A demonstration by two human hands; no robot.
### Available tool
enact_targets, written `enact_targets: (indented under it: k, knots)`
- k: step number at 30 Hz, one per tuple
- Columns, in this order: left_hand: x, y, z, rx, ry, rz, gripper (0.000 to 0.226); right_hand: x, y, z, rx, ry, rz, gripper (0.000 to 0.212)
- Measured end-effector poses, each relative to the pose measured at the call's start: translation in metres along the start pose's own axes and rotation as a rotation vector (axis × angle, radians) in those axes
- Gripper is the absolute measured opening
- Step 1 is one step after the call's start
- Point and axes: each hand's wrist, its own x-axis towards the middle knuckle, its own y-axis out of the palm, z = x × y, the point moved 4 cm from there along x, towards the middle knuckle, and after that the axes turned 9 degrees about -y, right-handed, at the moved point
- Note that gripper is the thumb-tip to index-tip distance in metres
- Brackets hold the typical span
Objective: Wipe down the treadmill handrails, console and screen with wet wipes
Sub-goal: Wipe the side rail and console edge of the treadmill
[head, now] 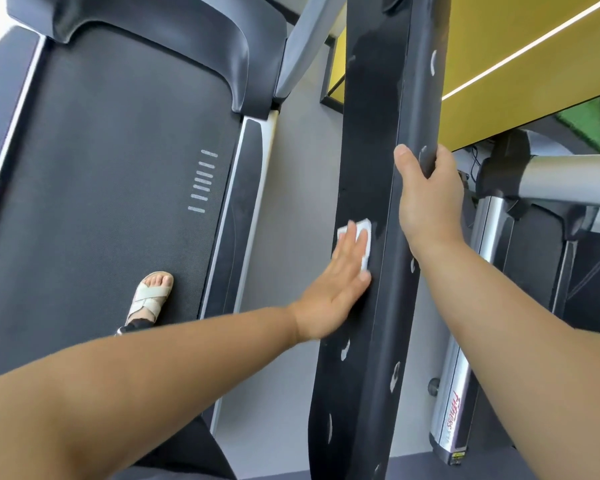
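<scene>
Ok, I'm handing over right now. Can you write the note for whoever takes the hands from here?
Left hand: flat, fingers straight, pressing the wipe against the broad face of the handrail.
Right hand: grips the same handrail's far edge, higher up.
Done: wiping of this handrail is under way; how much is clean cannot be told.
Left: the rest of this handrail, then the other one, the console and the screen, none of them in view.

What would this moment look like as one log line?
step: wiping handrail | left hand: presses wipe flat on handrail | right hand: grips handrail edge
</scene>
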Motion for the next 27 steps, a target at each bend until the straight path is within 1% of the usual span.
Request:
enact_targets:
  k: [3,8,10,14,18,21,23,25,27]
  knots:
    - [-0.003,0.003,0.006,0.019,-0.025,0.023,0.054,-0.001,0.0,0.001,-0.007,0.01,0.003,0.023]
    - [0.042,-0.027,-0.02,-0.15,-0.115,-0.061,0.054,-0.002,0.0,0.003,0.003,0.009,-0.004,0.023]
    - [0.035,-0.019,-0.019,-0.134,-0.086,-0.072,0.053,-0.001,-0.001,0.003,0.01,0.003,-0.011,0.022]
    - [0.003,0.006,0.0,-0.007,-0.019,-0.041,0.055,-0.002,0.0,0.002,0.02,0.005,-0.004,0.027]
    - [0.036,-0.02,-0.021,-0.077,-0.076,-0.08,0.055,-0.001,0.0,0.002,0.019,0.013,-0.015,0.021]
    - [0.049,-0.03,-0.036,-0.122,-0.074,-0.11,0.054,-0.001,0.0,0.003,0.014,0.014,-0.017,0.023]
    - [0.032,-0.017,-0.027,-0.099,-0.024,-0.101,0.054,-0.002,0.0,0.004,0.017,0.008,-0.019,0.029]
    - [0.006,0.002,-0.013,-0.025,0.021,-0.077,0.056,-0.002,0.0,0.005,0.023,0.011,-0.016,0.032]
    - [-0.007,0.013,-0.003,0.01,0.016,-0.059,0.059,-0.003,0.0,0.004,0.028,0.019,-0.013,0.032]
